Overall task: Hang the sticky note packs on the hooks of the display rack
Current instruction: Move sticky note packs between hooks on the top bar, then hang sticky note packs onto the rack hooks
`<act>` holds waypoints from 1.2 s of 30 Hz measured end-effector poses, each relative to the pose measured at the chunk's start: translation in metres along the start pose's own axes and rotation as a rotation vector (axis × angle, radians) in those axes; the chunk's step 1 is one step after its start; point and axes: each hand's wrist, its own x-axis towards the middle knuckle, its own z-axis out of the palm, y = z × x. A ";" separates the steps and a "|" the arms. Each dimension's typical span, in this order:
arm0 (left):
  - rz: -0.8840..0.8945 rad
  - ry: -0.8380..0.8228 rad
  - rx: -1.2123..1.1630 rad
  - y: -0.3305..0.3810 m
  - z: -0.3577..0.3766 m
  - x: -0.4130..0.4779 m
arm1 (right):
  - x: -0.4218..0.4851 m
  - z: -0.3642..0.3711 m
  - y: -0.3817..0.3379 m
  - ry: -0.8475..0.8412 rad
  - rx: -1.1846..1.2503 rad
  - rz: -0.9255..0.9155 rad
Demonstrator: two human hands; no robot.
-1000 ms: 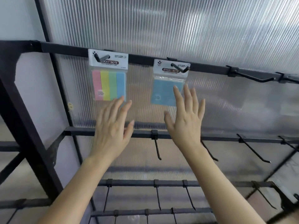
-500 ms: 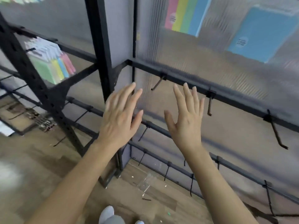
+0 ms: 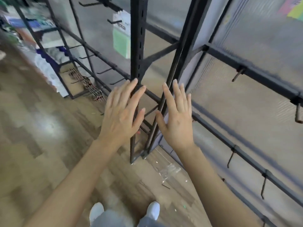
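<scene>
My left hand [image 3: 122, 112] and my right hand [image 3: 177, 117] are raised side by side with straight fingers, holding nothing, in front of the black upright posts [image 3: 137, 46] of the display rack. A corner of the multicoloured sticky note pack [image 3: 293, 9] shows blurred at the top right edge. A green sticky note pack [image 3: 122, 40] hangs on a hook of the neighbouring rack section, partly behind the post. Bare hooks [image 3: 237, 75] stick out from the rails [image 3: 265, 79] on the right.
The rack's ribbed translucent back panel [image 3: 246, 112] fills the right side. Wooden floor [image 3: 41, 145] lies below, with a clear plastic scrap [image 3: 168, 171] near the post's foot. My white shoes [image 3: 96, 212] show at the bottom. Shelves with blurred goods [image 3: 41, 30] stand at the far left.
The view has swung down and left, away from the two hung packs to the rack's corner post and the floor. Both hands stay raised, flat and empty.
</scene>
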 end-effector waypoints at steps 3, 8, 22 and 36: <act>0.028 -0.007 -0.017 -0.034 -0.011 -0.006 | 0.006 0.015 -0.032 0.005 -0.025 -0.028; 0.066 0.009 -0.046 -0.095 -0.034 -0.004 | 0.024 0.044 -0.092 0.034 -0.052 -0.038; 0.110 0.092 -0.049 -0.223 -0.063 0.041 | 0.109 0.114 -0.166 0.091 -0.131 0.002; 0.180 0.293 -0.056 -0.302 -0.067 0.183 | 0.264 0.131 -0.172 0.414 -0.175 -0.026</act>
